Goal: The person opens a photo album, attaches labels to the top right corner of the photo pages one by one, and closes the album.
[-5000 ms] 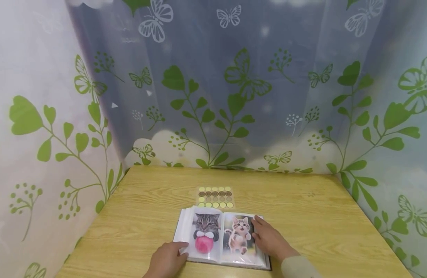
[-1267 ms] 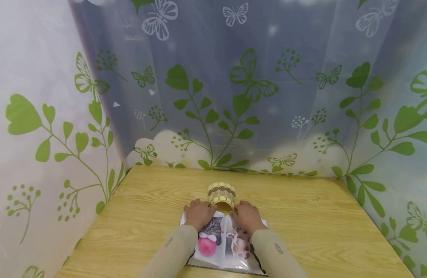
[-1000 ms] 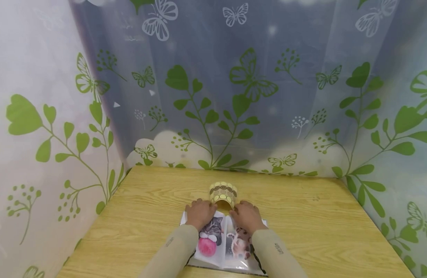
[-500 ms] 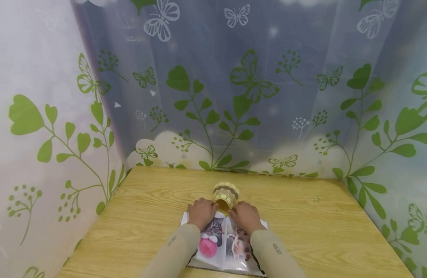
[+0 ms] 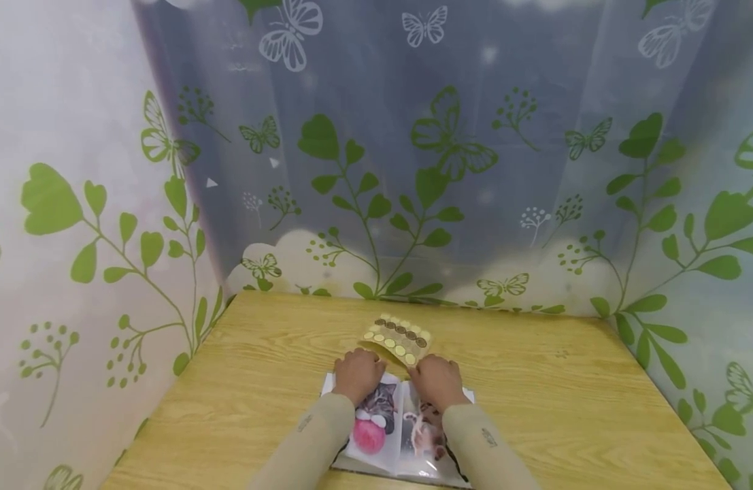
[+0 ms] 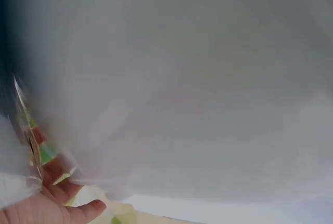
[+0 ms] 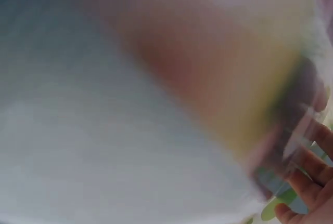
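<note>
A sheet of round yellow and brown stickers (image 5: 397, 333) is bowed above the table, beyond an open photo album (image 5: 394, 459) with kitten pictures. My left hand (image 5: 359, 376) is at the near side of the sheet's left end, above the album's left page; its fingertips are apart from the sheet. My right hand (image 5: 439, 382) pinches the sheet's near right corner above the right page. In the left wrist view, the left hand (image 6: 36, 208) has its thumb apart from the fingers, beside a clear film edge. Blur fills most of both wrist views; the right hand (image 7: 315, 193) shows at the edge.
The wood-grain table (image 5: 260, 381) extends around the album and back to a curtain (image 5: 376, 136) with leaf and butterfly prints. Similar printed curtains stand along the left and right sides.
The sticker sheet lay flat beyond the album earlier. Both hands then reached it and bent it into a tight arch. Now its left end has sprung outward from the left hand.
</note>
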### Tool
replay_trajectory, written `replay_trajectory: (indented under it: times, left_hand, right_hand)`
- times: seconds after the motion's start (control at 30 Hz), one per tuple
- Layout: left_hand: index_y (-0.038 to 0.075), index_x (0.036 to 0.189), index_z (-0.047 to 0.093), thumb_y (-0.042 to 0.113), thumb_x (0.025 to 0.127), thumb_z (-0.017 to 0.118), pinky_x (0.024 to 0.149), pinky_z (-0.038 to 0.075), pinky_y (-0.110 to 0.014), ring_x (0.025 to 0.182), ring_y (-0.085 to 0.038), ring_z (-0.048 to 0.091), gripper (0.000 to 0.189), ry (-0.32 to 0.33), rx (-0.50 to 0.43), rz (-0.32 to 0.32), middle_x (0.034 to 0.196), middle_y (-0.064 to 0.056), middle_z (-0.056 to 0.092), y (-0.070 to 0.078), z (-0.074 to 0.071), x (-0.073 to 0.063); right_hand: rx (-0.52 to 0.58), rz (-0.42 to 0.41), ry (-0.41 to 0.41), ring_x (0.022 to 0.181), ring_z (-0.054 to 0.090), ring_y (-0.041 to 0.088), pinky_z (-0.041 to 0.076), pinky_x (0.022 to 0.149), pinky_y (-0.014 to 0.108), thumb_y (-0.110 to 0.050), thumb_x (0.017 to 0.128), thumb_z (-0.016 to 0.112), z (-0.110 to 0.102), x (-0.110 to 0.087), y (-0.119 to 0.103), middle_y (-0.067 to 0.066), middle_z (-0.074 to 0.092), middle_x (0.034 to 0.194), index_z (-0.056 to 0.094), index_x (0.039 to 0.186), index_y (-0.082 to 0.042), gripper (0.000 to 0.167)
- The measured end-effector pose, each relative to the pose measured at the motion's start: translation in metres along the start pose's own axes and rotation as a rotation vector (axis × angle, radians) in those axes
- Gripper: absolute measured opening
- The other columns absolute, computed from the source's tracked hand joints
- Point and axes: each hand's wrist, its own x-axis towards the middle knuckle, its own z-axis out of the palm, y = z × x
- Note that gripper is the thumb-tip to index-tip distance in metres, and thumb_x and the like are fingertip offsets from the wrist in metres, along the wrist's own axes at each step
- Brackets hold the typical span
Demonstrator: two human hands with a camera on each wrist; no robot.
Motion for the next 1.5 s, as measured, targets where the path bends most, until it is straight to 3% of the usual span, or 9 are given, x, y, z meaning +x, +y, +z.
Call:
replay_trajectory:
  times: [0.13, 0.3, 0.43, 0.53, 0.7, 0.83, 1.1, 1.3, 1.5]
  left_hand:
    - [0.010, 0.106, 0.074, 0.040, 0.097, 0.059, 0.092, 0.044, -0.059, 0.100, -0.038, 0.061, 0.035, -0.002, 0.004, -0.019, 0.104, -0.015, 0.067, -0.003, -0.006, 0.003]
    - [0.006, 0.116, 0.071, 0.037, 0.100, 0.054, 0.093, 0.044, -0.060, 0.107, -0.039, 0.060, 0.039, -0.008, 0.000, 0.019, 0.113, -0.018, 0.066, -0.014, -0.012, 0.012]
    - [0.003, 0.121, 0.067, 0.030, 0.100, 0.055, 0.091, 0.047, -0.058, 0.110, -0.040, 0.059, 0.037, -0.036, -0.008, 0.087, 0.118, -0.021, 0.064, -0.017, -0.020, 0.018]
    - [0.003, 0.123, 0.066, 0.032, 0.099, 0.055, 0.093, 0.047, -0.058, 0.113, -0.041, 0.058, 0.039, -0.055, -0.005, 0.120, 0.121, -0.022, 0.063, -0.015, -0.023, 0.019]
    - [0.002, 0.126, 0.065, 0.040, 0.100, 0.054, 0.094, 0.046, -0.058, 0.113, -0.042, 0.058, 0.047, -0.060, 0.000, 0.139, 0.122, -0.022, 0.062, -0.013, -0.021, 0.017]
    - [0.000, 0.126, 0.065, 0.041, 0.101, 0.052, 0.092, 0.049, -0.055, 0.111, -0.041, 0.059, 0.049, -0.044, -0.002, 0.121, 0.121, -0.023, 0.062, -0.014, -0.022, 0.017]
    - [-0.002, 0.125, 0.064, 0.038, 0.102, 0.050, 0.091, 0.049, -0.056, 0.110, -0.041, 0.059, 0.048, -0.030, -0.054, 0.118, 0.121, -0.024, 0.062, -0.016, -0.032, 0.019]
    - [-0.002, 0.124, 0.065, 0.034, 0.101, 0.054, 0.091, 0.050, -0.056, 0.111, -0.042, 0.059, 0.045, -0.029, -0.051, 0.132, 0.122, -0.024, 0.062, -0.019, -0.033, 0.017]
    - [-0.001, 0.126, 0.064, 0.034, 0.098, 0.058, 0.094, 0.048, -0.056, 0.115, -0.041, 0.058, 0.045, -0.062, -0.057, 0.132, 0.126, -0.023, 0.061, -0.017, -0.029, 0.014]
  right_hand:
    - [0.017, 0.024, 0.036, 0.067, 0.059, 0.020, 0.049, 0.081, 0.054, -0.029, 0.100, 0.056, -0.005, -0.001, 0.010, 0.000, 0.060, 0.069, 0.059, 0.066, -0.016, 0.037]
    - [0.099, -0.028, 0.021, 0.053, 0.041, 0.014, 0.043, 0.057, 0.036, -0.017, 0.100, 0.049, -0.008, 0.002, 0.019, -0.001, 0.044, 0.057, 0.048, 0.062, -0.016, 0.039]
    - [0.144, -0.080, -0.034, 0.085, 0.065, 0.029, 0.054, 0.076, 0.047, -0.017, 0.101, 0.050, -0.009, 0.002, 0.015, 0.013, 0.069, 0.093, 0.070, 0.093, -0.004, 0.025]
    - [0.088, -0.121, -0.092, 0.125, 0.053, 0.040, 0.042, 0.103, 0.057, -0.020, 0.102, 0.051, -0.010, 0.004, 0.006, 0.021, 0.059, 0.133, 0.063, 0.128, 0.001, 0.035]
    - [-0.035, -0.213, -0.130, 0.136, 0.043, 0.035, 0.034, 0.110, 0.055, -0.025, 0.105, 0.045, -0.012, 0.011, -0.012, 0.018, 0.053, 0.142, 0.060, 0.133, -0.001, 0.039]
    - [-0.032, -0.221, -0.165, 0.136, 0.044, 0.034, 0.033, 0.110, 0.058, -0.031, 0.106, 0.039, -0.012, 0.017, -0.022, 0.016, 0.052, 0.144, 0.058, 0.136, -0.004, 0.044]
    - [0.047, -0.193, -0.219, 0.131, 0.049, 0.037, 0.032, 0.111, 0.057, -0.033, 0.106, 0.038, -0.014, 0.015, -0.012, 0.014, 0.057, 0.140, 0.054, 0.140, -0.006, 0.047]
    - [0.110, -0.260, -0.159, 0.096, 0.067, 0.027, 0.051, 0.092, 0.048, -0.022, 0.101, 0.053, -0.021, 0.008, 0.018, 0.007, 0.072, 0.105, 0.073, 0.109, -0.010, 0.024]
    - [0.178, -0.222, -0.143, 0.068, 0.057, 0.013, 0.052, 0.071, 0.040, -0.016, 0.095, 0.061, -0.025, 0.001, 0.046, -0.004, 0.066, 0.079, 0.073, 0.088, -0.013, 0.014]
